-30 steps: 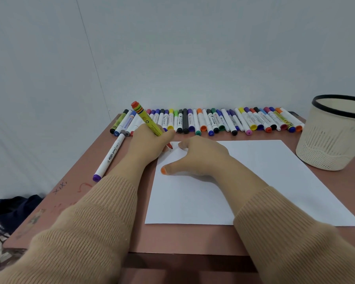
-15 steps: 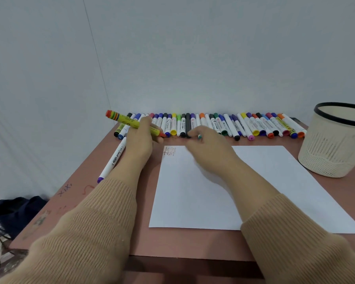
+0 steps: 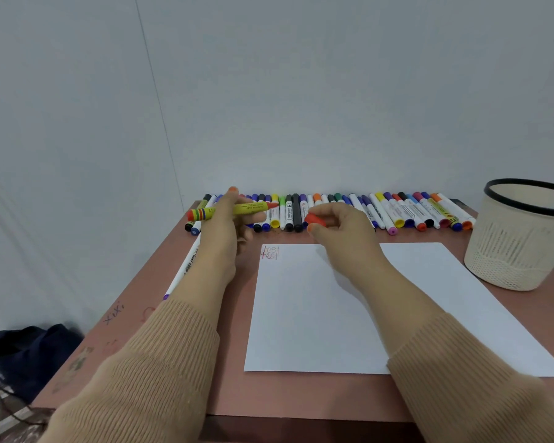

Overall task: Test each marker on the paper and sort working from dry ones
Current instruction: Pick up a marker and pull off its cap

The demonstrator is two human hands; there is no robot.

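Matt paper (image 3: 317,314), ribbed knit sleeve (image 3: 160,372).

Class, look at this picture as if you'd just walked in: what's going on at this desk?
A person is testing markers. The left hand holds an uncapped yellow marker, its red tip pointing toward the right hand, which pinches the red cap. The paper bears "test" twice in its top left corner. A row of markers lines the table's back edge, and a basket stands at the right.
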